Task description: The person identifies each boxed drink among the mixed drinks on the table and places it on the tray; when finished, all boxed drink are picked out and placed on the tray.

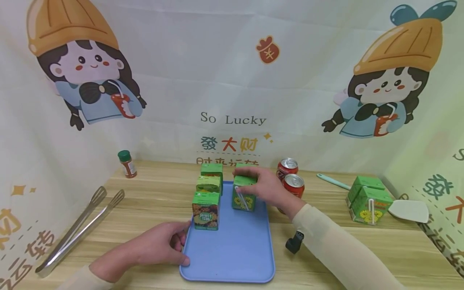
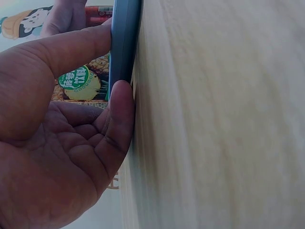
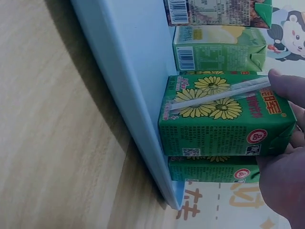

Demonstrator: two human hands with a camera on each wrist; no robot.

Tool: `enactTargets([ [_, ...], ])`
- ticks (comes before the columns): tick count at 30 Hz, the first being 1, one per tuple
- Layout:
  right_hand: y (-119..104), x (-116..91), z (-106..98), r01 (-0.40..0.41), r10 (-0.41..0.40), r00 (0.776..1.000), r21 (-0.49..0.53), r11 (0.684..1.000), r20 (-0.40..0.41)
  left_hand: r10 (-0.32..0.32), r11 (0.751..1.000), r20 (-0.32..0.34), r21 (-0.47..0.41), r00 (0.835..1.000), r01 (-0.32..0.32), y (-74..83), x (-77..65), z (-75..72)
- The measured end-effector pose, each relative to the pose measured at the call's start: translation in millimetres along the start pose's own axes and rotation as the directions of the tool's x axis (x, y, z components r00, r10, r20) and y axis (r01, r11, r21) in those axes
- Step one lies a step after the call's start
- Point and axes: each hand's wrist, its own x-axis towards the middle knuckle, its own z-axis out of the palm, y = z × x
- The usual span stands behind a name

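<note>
A blue tray (image 1: 232, 253) lies on the table. At its left edge my left hand (image 1: 159, 243) grips the rim, thumb toward the front corner and other fingers curled. My right hand (image 1: 266, 187) holds a green drink carton (image 1: 243, 199) from above, on the tray's right side. This carton shows yellow flowers and a slanted straw in the right wrist view. Another green carton (image 3: 205, 169) stands just behind it, partly hidden. Along the tray's left side stand a brown-and-green carton (image 1: 206, 213), a lighter green carton (image 1: 208, 182) and a green carton (image 1: 212, 167) in a row.
Two red cans (image 1: 294, 185) stand right of the tray, beside my right wrist. Farther right are green cartons (image 1: 371, 205) and a spatula (image 1: 409, 210) with a pale green handle. Metal tongs (image 1: 83, 229) and a green-capped spice bottle (image 1: 128, 164) are at the left. A printed cloth hangs behind.
</note>
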Motion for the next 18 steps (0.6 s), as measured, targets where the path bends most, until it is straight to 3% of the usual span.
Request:
enactTargets([
  [6, -3.1, -0.3, -2.7, 0.065, -0.065, 0.998, 0.078, 0.995, -0.003, -0.007, 1.000, -0.003, 0.014, 1.000, 0.007, 0.3, 0.3, -0.1],
  [18, -6.7, -7.8, -9.8, 0.205, -0.205, 0.979, 0.132, 0.970, -0.018, 0.003, 1.000, -0.012, 0.022, 1.000, -0.003, -0.4, 0.0, 0.9],
])
